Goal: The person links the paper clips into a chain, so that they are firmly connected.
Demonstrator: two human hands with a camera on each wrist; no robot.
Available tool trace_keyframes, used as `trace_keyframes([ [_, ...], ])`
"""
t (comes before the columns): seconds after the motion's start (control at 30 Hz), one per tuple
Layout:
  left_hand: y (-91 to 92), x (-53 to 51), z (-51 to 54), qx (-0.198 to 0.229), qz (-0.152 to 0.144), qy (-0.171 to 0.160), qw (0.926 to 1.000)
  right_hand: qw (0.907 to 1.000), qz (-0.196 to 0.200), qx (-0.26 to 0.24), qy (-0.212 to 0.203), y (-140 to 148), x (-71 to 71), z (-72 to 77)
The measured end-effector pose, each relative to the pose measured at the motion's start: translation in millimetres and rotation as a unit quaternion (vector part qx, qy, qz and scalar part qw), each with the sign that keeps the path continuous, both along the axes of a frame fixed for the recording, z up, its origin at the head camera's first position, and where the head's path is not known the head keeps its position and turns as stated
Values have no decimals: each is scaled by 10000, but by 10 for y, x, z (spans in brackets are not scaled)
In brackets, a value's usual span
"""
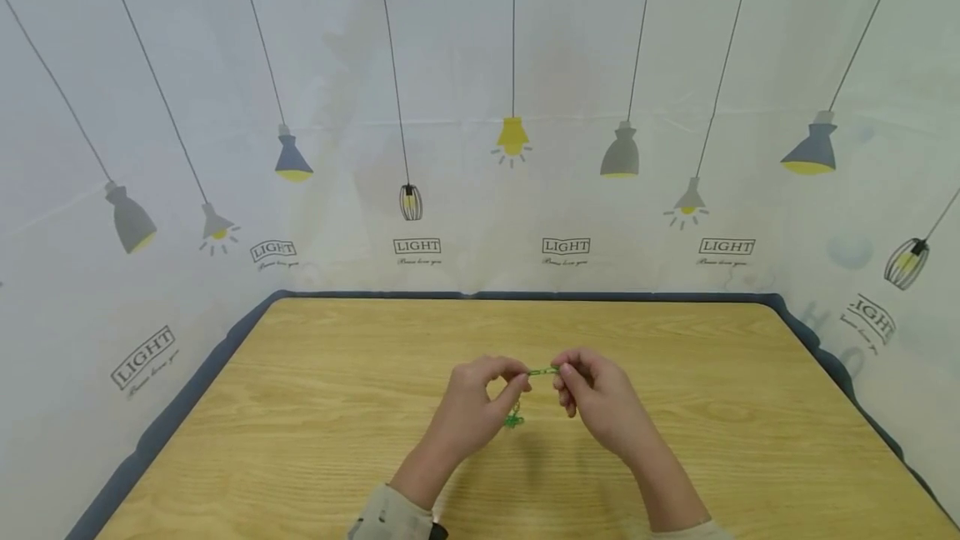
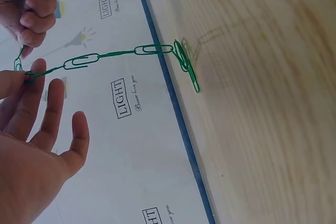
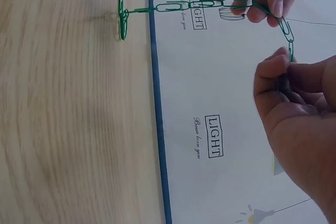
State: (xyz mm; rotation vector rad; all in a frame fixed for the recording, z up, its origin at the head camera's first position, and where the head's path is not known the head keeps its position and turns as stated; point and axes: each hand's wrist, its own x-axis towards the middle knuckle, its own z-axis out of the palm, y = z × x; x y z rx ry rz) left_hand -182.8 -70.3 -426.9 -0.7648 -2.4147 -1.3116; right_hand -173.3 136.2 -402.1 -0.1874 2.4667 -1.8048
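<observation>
A chain of linked green paper clips [image 2: 81,61] runs between both hands and hangs down toward the table. My left hand [image 1: 474,402] pinches the chain between thumb and forefinger, its other fingers spread loosely in the left wrist view. Close on the right, my right hand [image 1: 600,398] pinches the chain's upper end between thumb and curled forefinger. A short stretch of clips [image 3: 286,27] spans the gap between the hands. At the hanging end, several clips [image 3: 123,17] bunch together; whether they touch the tabletop I cannot tell.
Under the hands lies a light wood-grain table [image 1: 337,373]. A dark blue edging [image 1: 480,296] follows its far and side edges. Behind it rises a pale backdrop [image 1: 465,65] printed with hanging lamps and the word LIGHT.
</observation>
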Motion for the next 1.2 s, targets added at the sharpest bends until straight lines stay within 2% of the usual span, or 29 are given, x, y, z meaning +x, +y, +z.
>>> trace_keyframes([
  [0.17, 4, -14, -24, 75, -94, -66, 9999, 9970, -7, -761, -106, 31, -9, -15],
  [0.3, 3, -24, -24, 91, -150, -161, 9997, 9944, -20, -1044, -146, 57, 6, -3],
  [0.47, -16, -37, -23, 159, -106, -488, 9986, 9932, -343, -1098, -151, 59, 4, 13],
  [0.73, -96, -46, -9, 597, -62, -1042, 9927, 9905, -807, -1111, -12, 76, -23, -13],
  [0.97, -157, -46, 5, 748, -65, -1230, 9896, 9883, -1114, -1020, 188, 107, -14, 5],
  [1.2, -206, -52, 43, 836, -105, -1282, 9882, 9856, -1191, -1165, 281, 140, -8, 58],
])
